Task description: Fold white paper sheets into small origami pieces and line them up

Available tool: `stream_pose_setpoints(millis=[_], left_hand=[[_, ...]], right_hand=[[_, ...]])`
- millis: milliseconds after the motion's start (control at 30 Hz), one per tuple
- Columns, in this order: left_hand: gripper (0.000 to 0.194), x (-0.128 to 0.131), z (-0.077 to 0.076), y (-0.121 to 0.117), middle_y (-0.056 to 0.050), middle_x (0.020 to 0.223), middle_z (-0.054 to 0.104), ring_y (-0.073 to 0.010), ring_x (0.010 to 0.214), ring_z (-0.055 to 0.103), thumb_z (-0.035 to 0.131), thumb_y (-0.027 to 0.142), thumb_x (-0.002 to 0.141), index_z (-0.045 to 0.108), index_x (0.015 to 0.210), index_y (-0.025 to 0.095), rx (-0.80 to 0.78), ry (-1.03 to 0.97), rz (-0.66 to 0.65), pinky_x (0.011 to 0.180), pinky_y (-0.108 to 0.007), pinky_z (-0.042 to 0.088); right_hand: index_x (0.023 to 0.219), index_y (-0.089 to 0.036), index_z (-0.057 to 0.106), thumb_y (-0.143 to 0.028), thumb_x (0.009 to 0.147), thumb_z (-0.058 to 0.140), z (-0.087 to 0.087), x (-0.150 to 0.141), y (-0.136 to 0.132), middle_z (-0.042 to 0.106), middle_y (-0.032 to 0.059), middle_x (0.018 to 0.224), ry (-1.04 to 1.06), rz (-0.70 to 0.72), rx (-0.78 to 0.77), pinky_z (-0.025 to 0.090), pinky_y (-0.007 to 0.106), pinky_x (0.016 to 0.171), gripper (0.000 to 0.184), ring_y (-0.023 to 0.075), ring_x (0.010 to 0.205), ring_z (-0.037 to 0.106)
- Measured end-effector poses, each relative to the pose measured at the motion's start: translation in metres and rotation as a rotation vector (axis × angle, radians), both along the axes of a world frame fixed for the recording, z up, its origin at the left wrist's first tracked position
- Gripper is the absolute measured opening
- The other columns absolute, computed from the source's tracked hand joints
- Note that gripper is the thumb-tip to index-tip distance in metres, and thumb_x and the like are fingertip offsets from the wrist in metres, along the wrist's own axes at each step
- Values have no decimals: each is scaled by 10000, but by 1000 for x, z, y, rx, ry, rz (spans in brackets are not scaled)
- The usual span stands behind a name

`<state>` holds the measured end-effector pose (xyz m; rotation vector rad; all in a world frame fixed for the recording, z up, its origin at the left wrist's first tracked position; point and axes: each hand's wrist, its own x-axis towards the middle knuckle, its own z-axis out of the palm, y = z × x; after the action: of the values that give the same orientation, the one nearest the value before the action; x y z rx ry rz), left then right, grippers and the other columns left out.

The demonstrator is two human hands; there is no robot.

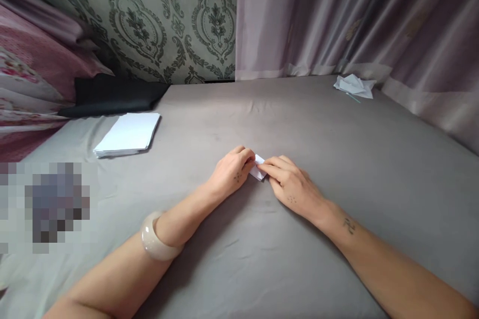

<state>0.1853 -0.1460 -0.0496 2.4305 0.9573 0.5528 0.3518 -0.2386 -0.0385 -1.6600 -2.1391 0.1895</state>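
A small folded piece of white paper (259, 168) lies on the grey sheet between my two hands. My left hand (235, 169) has its fingers curled and pinched at the paper's left edge. From the other side, my right hand (292, 183) presses its fingertips together onto the paper's right part. The fingers cover much of the paper, so its full folded shape is hidden. A pale bangle (159, 239) sits on my left forearm.
A stack of white paper (129, 132) lies to the left, in front of a black folded cloth or cover (119, 93). Several folded white papers (355, 85) lie at the far right beside the curtain (318, 20). A blurred-out patch (58, 202) hides something at left.
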Motion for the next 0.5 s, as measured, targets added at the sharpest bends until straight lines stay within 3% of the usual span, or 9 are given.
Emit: stream_pose_setpoints(millis=[133,233,367,500], left_hand=[[215,-7,11,3,-37,914,593,-142,774,566,418,204,923,632,906,198,-5,38,-106,672,-261,437],[204,-14,20,5,-48,1000,605,-126,743,571,487,210,885,663,988,208,-43,83,-223,668,-252,448],[191,-19,22,7,-54,1036,610,-131,763,590,572,292,864,681,1004,220,-16,93,-279,683,-250,458],[193,-19,20,8,-58,1037,631,-169,880,609,553,327,893,686,985,223,41,99,-285,742,-268,462]], right_hand=[[1196,-201,609,1,854,401,2,-1,-5,623,65,1091,-196,76,-6,456,338,762,448,208,932,506],[1280,-184,554,20,830,387,2,-1,-6,599,87,1134,-258,106,-21,456,357,767,522,219,945,504],[1199,-233,610,1,820,384,3,3,-3,597,69,1124,-94,92,-62,469,349,805,500,211,979,523],[1135,-235,627,-47,785,432,2,7,1,585,67,1133,148,24,-64,489,331,838,442,199,999,555]])
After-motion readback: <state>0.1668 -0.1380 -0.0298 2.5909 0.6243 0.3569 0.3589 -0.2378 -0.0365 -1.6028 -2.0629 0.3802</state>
